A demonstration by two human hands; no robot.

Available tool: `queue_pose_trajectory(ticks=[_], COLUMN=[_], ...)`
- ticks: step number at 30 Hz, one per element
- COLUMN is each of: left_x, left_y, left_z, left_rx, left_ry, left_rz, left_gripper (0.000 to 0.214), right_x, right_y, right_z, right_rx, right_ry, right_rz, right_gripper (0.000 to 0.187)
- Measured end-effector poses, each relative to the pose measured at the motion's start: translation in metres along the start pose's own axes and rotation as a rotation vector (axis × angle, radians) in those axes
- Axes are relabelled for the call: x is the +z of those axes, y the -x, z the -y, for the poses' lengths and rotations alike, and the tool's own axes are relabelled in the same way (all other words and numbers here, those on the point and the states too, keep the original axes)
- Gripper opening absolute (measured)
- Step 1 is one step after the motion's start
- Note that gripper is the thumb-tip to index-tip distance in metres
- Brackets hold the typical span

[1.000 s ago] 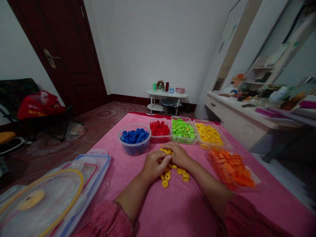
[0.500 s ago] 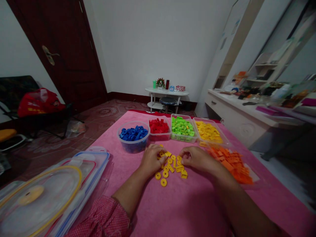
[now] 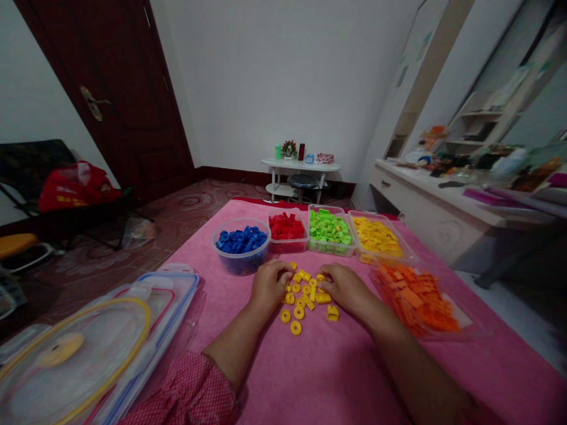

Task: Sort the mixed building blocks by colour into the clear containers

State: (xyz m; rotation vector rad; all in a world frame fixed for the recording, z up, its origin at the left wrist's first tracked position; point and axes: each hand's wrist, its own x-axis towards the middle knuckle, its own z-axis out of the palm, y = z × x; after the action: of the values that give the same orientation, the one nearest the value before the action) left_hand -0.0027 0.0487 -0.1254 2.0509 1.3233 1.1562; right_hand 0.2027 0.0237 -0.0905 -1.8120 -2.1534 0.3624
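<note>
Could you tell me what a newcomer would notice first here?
On the pink cloth, the left hand and right hand touch a loose pile of yellow pieces at the centre. Behind them, clear tubs hold blue rings, red pieces, green pieces and yellow bricks, with orange pieces at the right.

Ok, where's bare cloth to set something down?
Bare pink cloth lies on the near side of the yellow pieces, and between the stacked lids and the left hand. Crowded: the tubs behind, the orange tray beside the right hand.
</note>
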Motion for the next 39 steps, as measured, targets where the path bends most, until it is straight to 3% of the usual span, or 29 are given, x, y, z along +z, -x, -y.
queue_pose_trajectory(ticks=[4,8,11,16,21,25,31,35,39], left_x=[-0.003,-0.002,-0.001,0.003,-0.002,-0.007,-0.007,-0.009,-0.007], left_y=[-0.001,0.001,0.000,-0.004,-0.002,0.002,0.007,0.007,0.003], left_z=[-0.005,-0.010,-0.013,-0.023,-0.039,-0.051,-0.058,-0.047,-0.023], left_rx=[0.028,0.057,-0.006,-0.210,-0.077,0.069,0.152,0.179,0.175], left_ry=[0.106,0.161,0.246,0.596,0.603,0.497,0.472,0.402,0.253], left_rz=[-0.093,-0.094,-0.112,-0.164,-0.287,-0.313,-0.246,-0.233,-0.183], left_gripper=[0.014,0.012,0.011,0.016,0.010,0.004,0.019,0.022,0.022], right_x=[0.002,0.006,0.011,0.012,0.009,0.012,0.018,0.012,-0.007], right_y=[-0.002,0.000,-0.001,-0.002,0.002,0.004,0.006,0.004,0.000], right_z=[0.005,0.021,0.035,0.048,0.055,0.063,0.069,0.067,0.052], right_rx=[-0.020,-0.087,-0.075,0.196,0.367,0.357,0.408,0.461,0.376], right_ry=[-0.056,-0.150,-0.417,-1.179,-1.666,-1.842,-2.005,-2.013,-2.001], right_rz=[-0.147,-0.279,-0.319,-0.218,-0.039,0.105,0.123,0.152,0.027], right_gripper=[0.006,0.013,0.016,0.015,0.006,0.020,0.024,0.026,0.014])
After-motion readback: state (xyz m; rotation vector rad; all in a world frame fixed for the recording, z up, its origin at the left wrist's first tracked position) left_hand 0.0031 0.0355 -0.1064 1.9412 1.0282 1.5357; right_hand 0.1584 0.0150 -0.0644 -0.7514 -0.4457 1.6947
